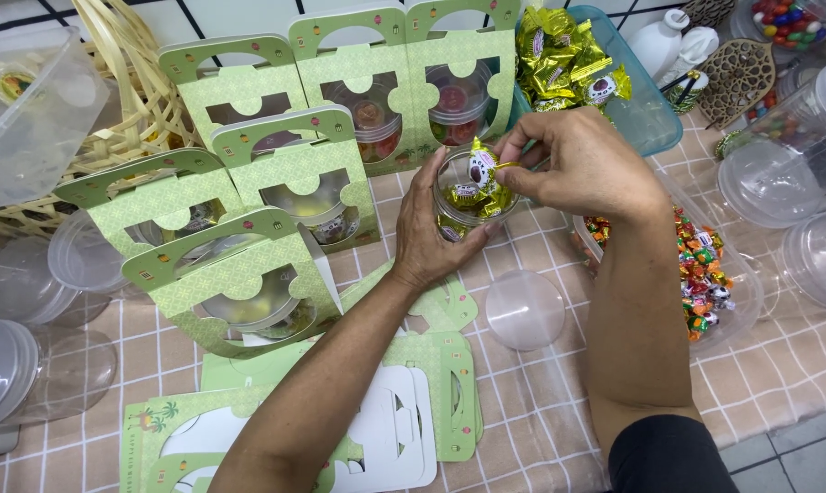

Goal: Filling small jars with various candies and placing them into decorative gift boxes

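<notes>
The left hand wraps a clear jar at mid-table, half full of gold-wrapped sweets. The right hand pinches one sweet at the jar's mouth. A round lid lies just near of the jar. Green arched boxes with windows stand left and far; flat green cards lie near. A blue tub of gold sweets sits far right.

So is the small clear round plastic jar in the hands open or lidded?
Open. The clear round plastic jar has no lid; the right hand puts a gold-wrapped candy into its mouth.
</notes>
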